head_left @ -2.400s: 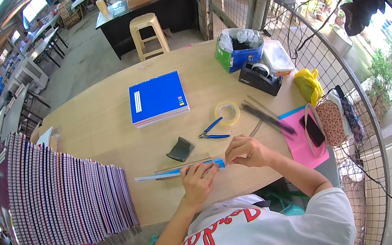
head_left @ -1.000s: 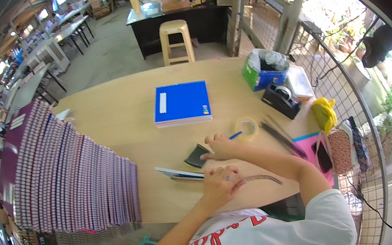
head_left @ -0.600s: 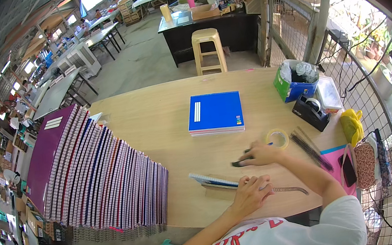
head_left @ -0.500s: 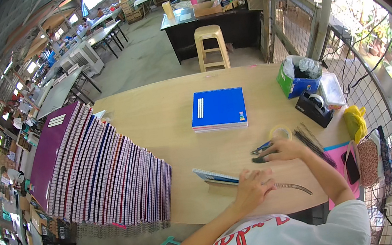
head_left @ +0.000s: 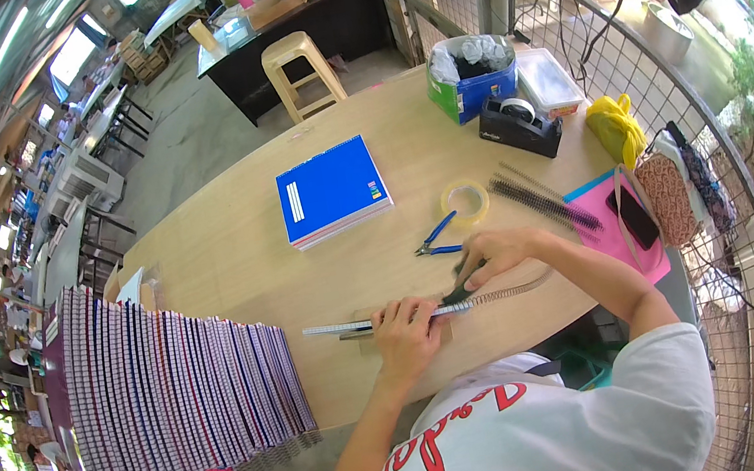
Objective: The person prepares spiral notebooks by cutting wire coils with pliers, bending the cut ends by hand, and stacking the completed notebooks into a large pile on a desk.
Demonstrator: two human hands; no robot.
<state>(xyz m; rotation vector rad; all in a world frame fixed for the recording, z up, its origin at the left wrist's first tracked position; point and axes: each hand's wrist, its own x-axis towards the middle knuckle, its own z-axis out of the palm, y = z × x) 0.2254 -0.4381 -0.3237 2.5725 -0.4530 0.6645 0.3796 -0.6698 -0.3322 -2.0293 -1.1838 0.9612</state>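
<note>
Right hand (head_left: 495, 253) is gripping dark pliers (head_left: 467, 283) at the coil's (head_left: 501, 294) right stretch, while left hand (head_left: 412, 324) is pressing flat on the notebook (head_left: 351, 327), lying left-right.

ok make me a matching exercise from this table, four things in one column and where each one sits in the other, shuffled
Things:
1. blue notebook
2. roll of clear tape
3. blue-handled pliers
4. black tape dispenser

Places:
A. beside the blue box holding plastic bags
B. just in front of the right hand
C. flat in the middle of the table, far from both hands
D. between the notebook and the black binding combs

Pairs: 1-C, 2-D, 3-B, 4-A
</note>
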